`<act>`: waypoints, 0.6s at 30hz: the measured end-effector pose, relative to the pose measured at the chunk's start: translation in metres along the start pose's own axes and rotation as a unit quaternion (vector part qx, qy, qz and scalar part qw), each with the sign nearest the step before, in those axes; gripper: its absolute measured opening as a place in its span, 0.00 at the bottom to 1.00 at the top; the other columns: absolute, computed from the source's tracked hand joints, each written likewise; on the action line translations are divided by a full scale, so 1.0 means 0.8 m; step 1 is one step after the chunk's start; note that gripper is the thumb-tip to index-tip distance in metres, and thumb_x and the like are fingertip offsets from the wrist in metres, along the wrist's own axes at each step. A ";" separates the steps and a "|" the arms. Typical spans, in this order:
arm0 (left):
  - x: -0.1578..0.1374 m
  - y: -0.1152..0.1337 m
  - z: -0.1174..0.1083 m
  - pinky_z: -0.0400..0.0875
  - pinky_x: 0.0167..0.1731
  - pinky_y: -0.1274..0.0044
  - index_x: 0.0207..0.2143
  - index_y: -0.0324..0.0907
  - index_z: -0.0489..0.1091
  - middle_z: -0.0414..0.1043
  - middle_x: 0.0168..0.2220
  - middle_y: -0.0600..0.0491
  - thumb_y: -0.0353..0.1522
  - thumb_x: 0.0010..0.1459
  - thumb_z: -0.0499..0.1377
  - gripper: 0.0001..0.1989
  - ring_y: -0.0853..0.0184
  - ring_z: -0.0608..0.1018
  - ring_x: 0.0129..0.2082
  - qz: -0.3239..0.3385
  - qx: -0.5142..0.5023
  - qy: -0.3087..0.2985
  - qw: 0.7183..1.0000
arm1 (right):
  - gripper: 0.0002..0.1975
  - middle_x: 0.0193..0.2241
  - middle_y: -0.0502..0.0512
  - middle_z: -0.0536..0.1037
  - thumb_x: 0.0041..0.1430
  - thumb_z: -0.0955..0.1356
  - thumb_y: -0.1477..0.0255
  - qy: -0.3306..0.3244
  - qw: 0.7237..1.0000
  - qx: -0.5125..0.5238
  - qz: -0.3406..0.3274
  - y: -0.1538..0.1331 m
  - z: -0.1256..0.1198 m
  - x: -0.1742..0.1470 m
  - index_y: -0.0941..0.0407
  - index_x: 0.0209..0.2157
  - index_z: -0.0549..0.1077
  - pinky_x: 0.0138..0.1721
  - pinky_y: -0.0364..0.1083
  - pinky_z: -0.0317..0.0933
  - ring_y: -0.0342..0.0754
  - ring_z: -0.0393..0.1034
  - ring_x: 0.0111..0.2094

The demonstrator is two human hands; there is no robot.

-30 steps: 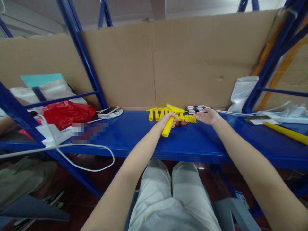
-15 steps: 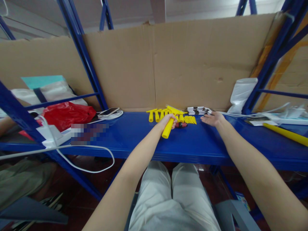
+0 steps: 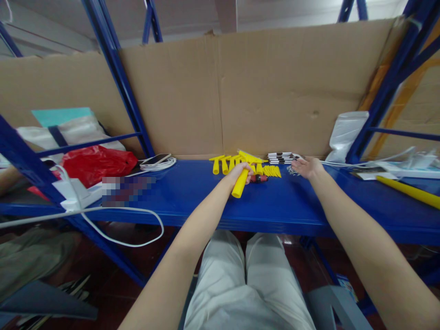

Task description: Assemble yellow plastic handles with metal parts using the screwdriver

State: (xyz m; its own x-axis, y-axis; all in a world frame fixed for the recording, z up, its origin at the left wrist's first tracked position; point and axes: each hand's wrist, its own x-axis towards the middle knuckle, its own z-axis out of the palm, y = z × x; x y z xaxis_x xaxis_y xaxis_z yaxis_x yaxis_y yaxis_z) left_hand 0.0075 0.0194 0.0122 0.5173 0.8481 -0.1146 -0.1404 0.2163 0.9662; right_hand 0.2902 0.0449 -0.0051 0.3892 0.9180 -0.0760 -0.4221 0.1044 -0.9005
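Note:
In the head view, my left hand point(image 3: 241, 170) is closed around a yellow tubular handle point(image 3: 238, 187), its round end tilted towards me. My right hand point(image 3: 305, 167), palm turned up and fingers apart, is at a small heap of silvery metal pieces point(image 3: 292, 171), too small to name surely. Several yellow T-shaped tools point(image 3: 216, 166) stand in a row behind my left hand. Beside them lie small flat yellow pieces point(image 3: 272, 171). A red-and-black tool point(image 3: 260, 178), partly hidden, rests in front of these. White-and-black bundles point(image 3: 280, 158) are stacked near the cardboard.
A cardboard sheet point(image 3: 268, 91) backs the blue table point(image 3: 192, 201). Left are a phone point(image 3: 156, 159), coiled white cable point(image 3: 167, 164), red bag point(image 3: 98, 165) and power strip point(image 3: 74, 195). A white bag point(image 3: 348, 137) and yellow bar point(image 3: 409, 191) are right. Another person sits left.
My right hand has shifted slightly up and to the right, showing more of the silvery pieces. My left hand keeps its hold on the yellow handle, almost unmoved.

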 end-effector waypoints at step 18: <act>0.008 -0.016 0.005 0.62 0.15 0.85 0.47 0.43 0.60 0.71 0.38 0.53 0.20 0.52 0.57 0.20 0.78 0.71 0.18 0.109 0.133 0.205 0.964 | 0.09 0.34 0.59 0.79 0.47 0.74 0.63 -0.310 0.672 -0.577 -0.347 0.062 0.074 -0.061 0.53 0.25 0.75 0.51 0.57 0.63 0.59 0.73 0.43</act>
State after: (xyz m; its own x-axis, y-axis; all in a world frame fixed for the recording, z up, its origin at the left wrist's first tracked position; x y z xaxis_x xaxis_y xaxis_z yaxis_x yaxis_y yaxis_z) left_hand 0.0160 0.0200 -0.0002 0.1149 0.9910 0.0679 0.0418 -0.0732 0.9964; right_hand 0.2018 0.0281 -0.0205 -0.4009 0.8223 0.4038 0.7394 0.5507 -0.3873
